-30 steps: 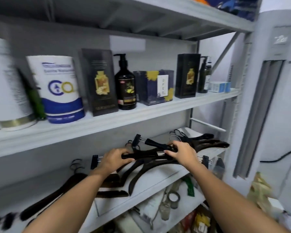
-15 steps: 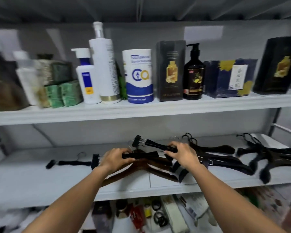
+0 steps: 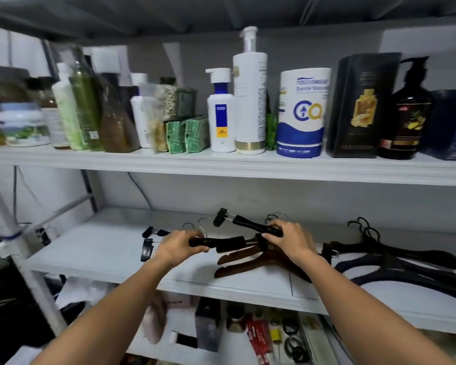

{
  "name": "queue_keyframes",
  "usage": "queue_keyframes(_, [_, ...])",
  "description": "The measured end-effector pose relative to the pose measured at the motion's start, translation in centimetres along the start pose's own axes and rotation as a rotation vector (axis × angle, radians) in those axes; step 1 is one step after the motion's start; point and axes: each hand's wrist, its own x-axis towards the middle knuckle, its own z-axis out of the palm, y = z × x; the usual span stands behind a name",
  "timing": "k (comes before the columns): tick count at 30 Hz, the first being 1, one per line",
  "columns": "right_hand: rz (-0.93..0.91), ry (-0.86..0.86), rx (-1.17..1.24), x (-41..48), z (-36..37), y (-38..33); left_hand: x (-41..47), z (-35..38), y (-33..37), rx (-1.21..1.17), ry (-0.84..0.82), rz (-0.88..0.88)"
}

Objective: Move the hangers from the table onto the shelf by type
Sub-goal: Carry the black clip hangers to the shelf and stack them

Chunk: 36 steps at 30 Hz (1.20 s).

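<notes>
Over the middle white shelf both my hands hold black clip hangers. My left hand grips the bar of one black clip hanger, whose clip end sticks out to its left. My right hand grips a second black clip hanger that tilts up to the left. Below them two brown wooden hangers lie on the shelf. Another black clip hanger lies further left, and a pile of black curved hangers lies at the right.
The upper shelf carries bottles, a white pump bottle, a blue and white canister and black boxes. Below the hanger shelf, a lower shelf holds small items and boxes. A white upright post stands at the left.
The view has swung left along the shelf. My hands, still gripping the clip hangers, now hang over the brown wooden hangers, and the left end of the shelf has come into sight.
</notes>
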Motion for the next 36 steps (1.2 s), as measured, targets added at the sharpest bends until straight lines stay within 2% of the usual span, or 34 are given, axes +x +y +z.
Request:
queue_keyframes(7, [-0.060, 0.011, -0.018, 2.7, 3.6, -6.1, 1.7, -1.9, -6.9, 0.008, 0.010, 0.029])
queue_keyframes(17, [0.068, 0.032, -0.058, 5.1, 9.6, -13.1, 4.2, -2.5, -18.2, -0.017, -0.003, 0.138])
queue_keyframes(28, [0.201, -0.055, -0.134, 7.8, 14.7, -13.4, 7.6, 1.0, -23.9, 0.013, -0.128, 0.167])
queue_keyframes(36, [0.163, -0.052, -0.068, 12.5, 17.7, -11.9, 12.6, 3.9, -25.9, 0.031, -0.218, 0.167])
